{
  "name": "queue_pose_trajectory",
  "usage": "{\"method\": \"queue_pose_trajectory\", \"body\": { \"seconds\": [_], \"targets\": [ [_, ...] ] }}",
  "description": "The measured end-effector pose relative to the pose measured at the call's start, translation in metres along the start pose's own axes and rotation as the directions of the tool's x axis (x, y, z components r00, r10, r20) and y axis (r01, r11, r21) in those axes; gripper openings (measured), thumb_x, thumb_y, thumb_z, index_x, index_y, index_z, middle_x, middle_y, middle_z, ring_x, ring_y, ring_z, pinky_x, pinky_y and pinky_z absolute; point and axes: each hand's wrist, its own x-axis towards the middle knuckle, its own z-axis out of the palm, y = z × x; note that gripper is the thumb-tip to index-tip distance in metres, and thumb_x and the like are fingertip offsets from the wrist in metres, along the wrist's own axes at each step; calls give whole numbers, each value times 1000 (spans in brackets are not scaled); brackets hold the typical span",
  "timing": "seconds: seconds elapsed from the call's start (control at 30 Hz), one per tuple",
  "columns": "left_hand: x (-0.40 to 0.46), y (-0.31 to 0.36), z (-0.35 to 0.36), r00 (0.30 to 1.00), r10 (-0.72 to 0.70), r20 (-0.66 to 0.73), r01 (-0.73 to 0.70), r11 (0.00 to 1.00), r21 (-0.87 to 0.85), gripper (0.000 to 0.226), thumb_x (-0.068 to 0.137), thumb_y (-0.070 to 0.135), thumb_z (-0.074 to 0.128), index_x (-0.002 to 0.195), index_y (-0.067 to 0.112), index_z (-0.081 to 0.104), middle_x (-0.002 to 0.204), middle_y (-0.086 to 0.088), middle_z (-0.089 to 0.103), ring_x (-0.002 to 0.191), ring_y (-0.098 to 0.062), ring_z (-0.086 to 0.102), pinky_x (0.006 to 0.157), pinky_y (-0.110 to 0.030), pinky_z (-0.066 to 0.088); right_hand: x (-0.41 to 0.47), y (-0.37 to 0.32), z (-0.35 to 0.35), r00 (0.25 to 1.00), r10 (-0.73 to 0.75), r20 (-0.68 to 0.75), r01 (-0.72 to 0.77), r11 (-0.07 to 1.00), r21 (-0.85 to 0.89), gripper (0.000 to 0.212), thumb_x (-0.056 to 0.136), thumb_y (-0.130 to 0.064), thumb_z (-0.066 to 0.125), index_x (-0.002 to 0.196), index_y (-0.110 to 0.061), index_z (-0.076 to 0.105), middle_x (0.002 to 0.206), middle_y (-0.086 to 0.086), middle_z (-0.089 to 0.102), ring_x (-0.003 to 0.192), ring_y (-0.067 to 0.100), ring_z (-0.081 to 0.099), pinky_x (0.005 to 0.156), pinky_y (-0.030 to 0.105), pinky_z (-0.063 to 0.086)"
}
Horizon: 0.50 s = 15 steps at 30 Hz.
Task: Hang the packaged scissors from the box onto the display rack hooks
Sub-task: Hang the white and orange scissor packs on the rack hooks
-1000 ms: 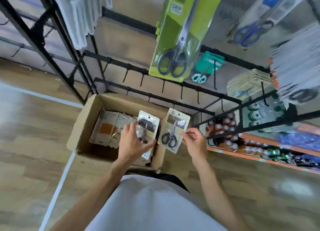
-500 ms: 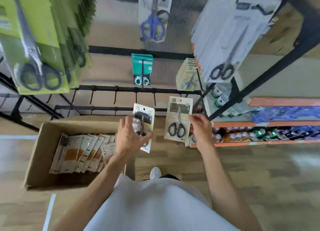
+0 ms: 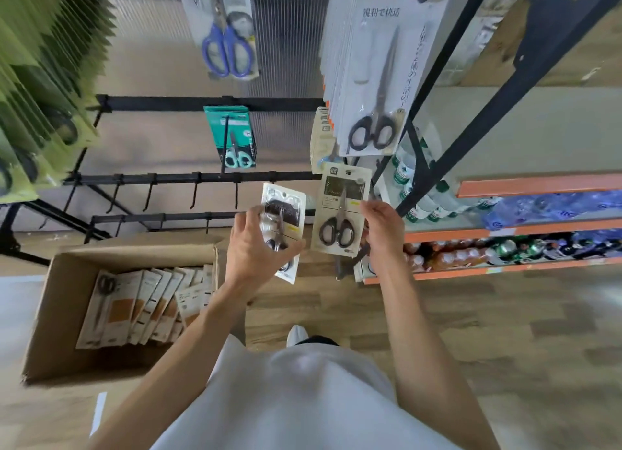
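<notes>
In front of the display rack [image 3: 208, 177], the person holds one packaged pair of scissors in each hand. The left hand [image 3: 254, 247] has its fingers and thumb curled round the left pack [image 3: 284, 213], covering its lower half. The right hand [image 3: 382, 230] pinches the right pack [image 3: 340, 210] by its right edge, the card upright with its hang hole at the top, just below the white packs [image 3: 373, 79] hanging from an upper hook. The box [image 3: 50, 315] sits on the floor to the left, with more packs [image 3: 141, 308] leaning inside.

The empty hooks [image 3: 193, 197] lie lower and to the left, well apart from both cards. The hang hole is small, so a tilted card could miss the hook tip and bend or slip from the edge pinch. The left hand's grip hides much of its card, so it may need re-gripping before the hole is free. Crowded packs above could snag a rising card.
</notes>
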Motion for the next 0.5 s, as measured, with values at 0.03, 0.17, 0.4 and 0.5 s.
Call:
{"method": "queue_pose_trajectory", "body": {
  "seconds": [0.03, 0.17, 0.4, 0.5],
  "targets": [
    [0, 1, 1, 1000, -3, 2, 3, 1000, 0, 101, 60, 62, 84, 139, 20, 39, 126, -3, 46, 108, -13, 45, 84, -27, 45, 1, 0, 0, 1000, -12, -10, 12, 1000, -17, 23, 87, -24, 77, 102, -7, 71, 94, 5, 75, 89, 14, 67, 86, 24, 53],
    [2, 7, 3, 1000, 1, -16, 0, 1000, 3, 99, 60, 61, 84, 138, 19, 40, 124, -4, 47, 109, -17, 49, 86, -31, 49, 18, -7, 10, 996, -82, -41, 79, 994, -70, 17, 90, -22, 73, 100, -9, 69, 90, -2, 72, 80, 3, 65, 68, 9, 50],
    [2, 12, 1, 999, 1, -33, -1, 1000, -8, 107, 53, 76, 71, 136, 15, 42, 121, -7, 49, 105, -20, 52, 84, -35, 53, 80, -38, 59, 984, -176, -28, 157, 931, -330, 11, 91, -22, 68, 91, -12, 71, 82, -5, 69, 73, 8, 64, 74, 19, 56],
    [1, 6, 0, 999, -11, -47, 12, 1000, 9, 103, 56, 71, 75, 136, 15, 41, 122, -7, 50, 107, -19, 50, 85, -36, 54, 97, -42, 70, 986, -165, -23, 144, 911, -386, 19, 91, -25, 67, 72, -21, 63, 76, -9, 64, 78, 15, 68, 73, 36, 61]
  ]
}}
